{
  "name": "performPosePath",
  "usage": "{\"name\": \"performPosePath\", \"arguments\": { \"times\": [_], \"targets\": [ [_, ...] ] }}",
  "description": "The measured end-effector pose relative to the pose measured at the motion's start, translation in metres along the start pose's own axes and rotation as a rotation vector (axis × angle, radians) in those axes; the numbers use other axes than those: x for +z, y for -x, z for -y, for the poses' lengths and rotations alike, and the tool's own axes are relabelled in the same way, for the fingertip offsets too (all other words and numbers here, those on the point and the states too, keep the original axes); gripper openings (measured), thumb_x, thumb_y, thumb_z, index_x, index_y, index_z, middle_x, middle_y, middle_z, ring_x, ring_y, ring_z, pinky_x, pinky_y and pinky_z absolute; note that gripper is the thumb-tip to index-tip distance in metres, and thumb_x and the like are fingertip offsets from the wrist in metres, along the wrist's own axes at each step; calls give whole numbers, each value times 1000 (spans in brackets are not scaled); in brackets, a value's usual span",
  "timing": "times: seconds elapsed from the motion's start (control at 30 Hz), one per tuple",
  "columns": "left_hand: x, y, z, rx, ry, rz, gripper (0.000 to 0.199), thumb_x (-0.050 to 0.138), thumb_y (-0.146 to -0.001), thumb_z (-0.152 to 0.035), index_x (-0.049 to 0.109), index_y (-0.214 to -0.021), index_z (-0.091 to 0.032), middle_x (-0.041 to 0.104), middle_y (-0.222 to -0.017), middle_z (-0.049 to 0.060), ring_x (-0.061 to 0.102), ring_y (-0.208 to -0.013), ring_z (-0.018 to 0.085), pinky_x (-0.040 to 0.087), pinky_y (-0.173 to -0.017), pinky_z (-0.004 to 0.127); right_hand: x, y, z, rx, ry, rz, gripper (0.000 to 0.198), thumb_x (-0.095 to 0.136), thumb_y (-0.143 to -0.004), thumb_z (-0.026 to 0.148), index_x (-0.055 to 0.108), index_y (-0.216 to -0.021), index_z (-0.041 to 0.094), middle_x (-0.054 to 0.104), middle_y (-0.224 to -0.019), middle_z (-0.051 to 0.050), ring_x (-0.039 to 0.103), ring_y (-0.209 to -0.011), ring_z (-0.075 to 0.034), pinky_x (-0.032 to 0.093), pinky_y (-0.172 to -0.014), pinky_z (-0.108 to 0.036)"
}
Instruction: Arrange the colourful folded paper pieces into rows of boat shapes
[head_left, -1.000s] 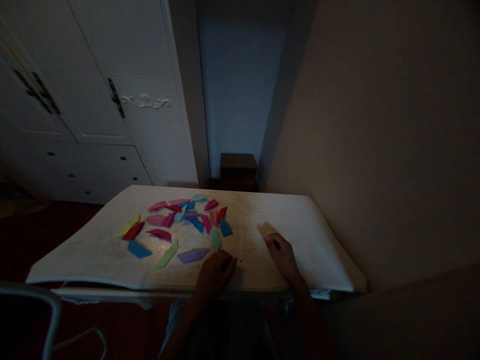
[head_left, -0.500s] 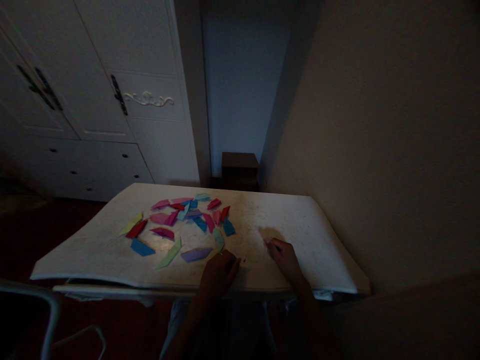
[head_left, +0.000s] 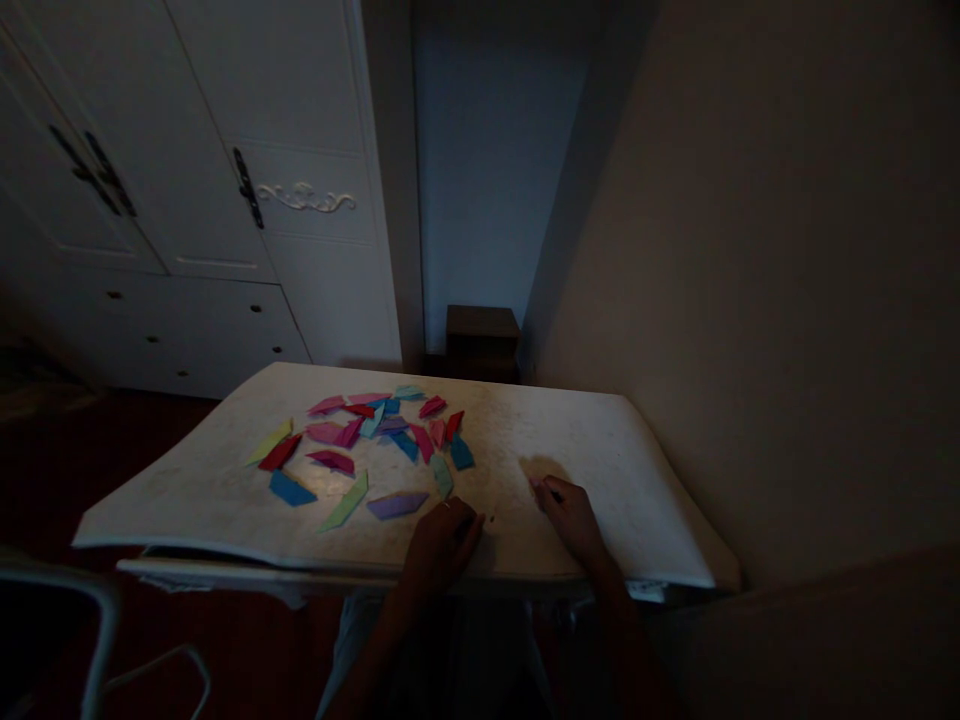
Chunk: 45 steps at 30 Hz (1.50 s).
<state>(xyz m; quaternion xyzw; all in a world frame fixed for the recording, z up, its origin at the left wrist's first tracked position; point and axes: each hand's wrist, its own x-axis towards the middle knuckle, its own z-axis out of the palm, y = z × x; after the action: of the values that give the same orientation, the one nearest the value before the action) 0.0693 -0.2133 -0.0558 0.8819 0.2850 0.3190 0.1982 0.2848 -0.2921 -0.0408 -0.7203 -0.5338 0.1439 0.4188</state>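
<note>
Loosely curled, my left hand (head_left: 444, 540) rests near the front edge of the table (head_left: 517, 540), with a ring on one finger. Just beyond it lies a pale green folded paper piece (head_left: 442, 476), and a purple folded paper piece (head_left: 397, 505) is to its left. My right hand (head_left: 568, 512) lies on the bare tabletop to the right, fingers bent in and closed, with nothing visible in them. Several more folded paper pieces, such as a blue one (head_left: 292, 488), a light green one (head_left: 345, 502) and a dark pink one (head_left: 331, 461), are scattered across the left half.
A white wardrobe (head_left: 330, 290) stands behind the table at the left, and a plain wall (head_left: 750, 250) runs along the right. Between them, at the back, is a small brown cabinet (head_left: 482, 322). A white-framed chair (head_left: 105, 620) is at the lower left.
The view has shifted slightly, so the wardrobe and paper pieces appear a little further right. Both hands keep their places on the table.
</note>
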Motion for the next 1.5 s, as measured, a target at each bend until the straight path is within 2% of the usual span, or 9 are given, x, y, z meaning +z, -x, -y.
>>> {"name": "performPosePath", "arguments": {
  "times": [0.87, 1.1, 1.3, 1.4, 1.5],
  "targets": [
    [2, 1, 0, -42, -41, 34, 28, 46, -93, -33, 59, -73, -19, 62, -71, 3, 58, -67, 16, 44, -63, 27, 1, 0, -6, -9, 24, 12, 47, 39, -93, 52, 45, -58, 21, 44, -55, 3, 45, -55, -13, 33, -53, -24],
    [2, 2, 0, -20, 6, 29, 29, 44, -94, -34, 60, -75, -19, 62, -72, 3, 58, -69, 15, 43, -65, 27, 0, 1, -4, 11, 40, 17, 47, 40, -93, 52, 47, -59, 21, 46, -57, 2, 46, -55, -14, 34, -54, -25],
    [-1, 0, -1, -89, 83, 19, 27, 48, -92, -33, 60, -74, -18, 61, -69, 3, 58, -66, 15, 42, -63, 26, -2, -1, -1, 20, 0, 61, 46, 40, -93, 51, 48, -59, 20, 48, -58, 2, 48, -58, -14, 35, -56, -25],
    [-3, -1, -2, -111, 134, 18, 26, 50, -91, -32, 60, -73, -18, 61, -69, 2, 58, -65, 14, 41, -63, 26, 0, -8, 2, 11, -18, 86, 42, 43, -92, 50, 55, -66, 20, 54, -63, 1, 51, -62, -15, 38, -59, -26],
    [-4, -2, -2, -129, 163, 20, 26, 51, -90, -32, 61, -72, -17, 61, -69, 2, 57, -64, 14, 40, -62, 25, 11, -21, 6, -11, -48, 119, 34, 50, -88, 50, 61, -81, 19, 61, -73, -1, 55, -68, -16, 42, -64, -27]
  ]
}}
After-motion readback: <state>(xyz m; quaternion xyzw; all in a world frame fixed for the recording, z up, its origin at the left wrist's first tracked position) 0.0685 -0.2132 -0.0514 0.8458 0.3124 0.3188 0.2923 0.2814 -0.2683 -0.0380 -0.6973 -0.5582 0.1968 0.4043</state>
